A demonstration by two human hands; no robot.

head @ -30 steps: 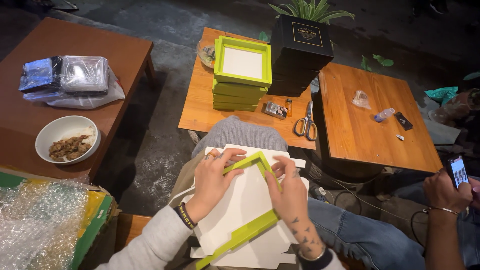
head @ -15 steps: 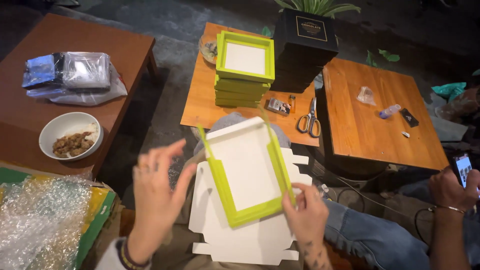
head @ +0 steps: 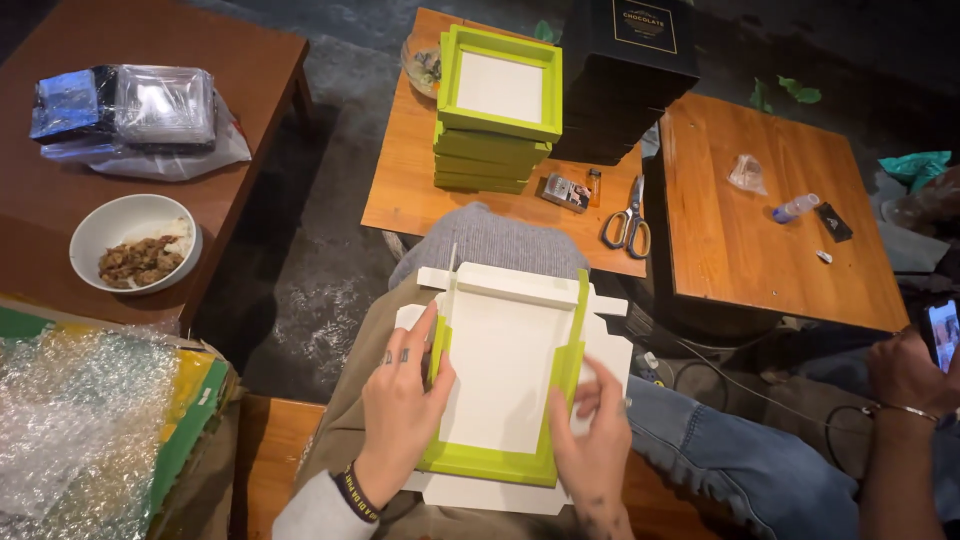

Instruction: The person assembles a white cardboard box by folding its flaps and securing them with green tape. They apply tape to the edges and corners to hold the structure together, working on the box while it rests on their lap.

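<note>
A half-folded box tray (head: 505, 370), white inside with lime-green walls, lies on my lap on top of a flat white cardboard blank (head: 610, 350). My left hand (head: 400, 410) presses its left wall, fingers along the green edge. My right hand (head: 592, 440) grips the lower right corner and right wall. A stack of finished lime-green trays (head: 497, 110) stands on the small wooden table (head: 410, 190) ahead.
A stack of black boxes (head: 625, 80), scissors (head: 626, 222) and a small card sit on that table. A second wooden table (head: 760, 240) holds small items. Left: a bowl of food (head: 135, 245), wrapped packs (head: 130, 110), bubble wrap (head: 80, 430). Another person's hand with a phone (head: 925, 365) is at right.
The tray was held up tilted with my left hand lifted off it. Now it lies flat on my lap and both hands are on its side walls.
</note>
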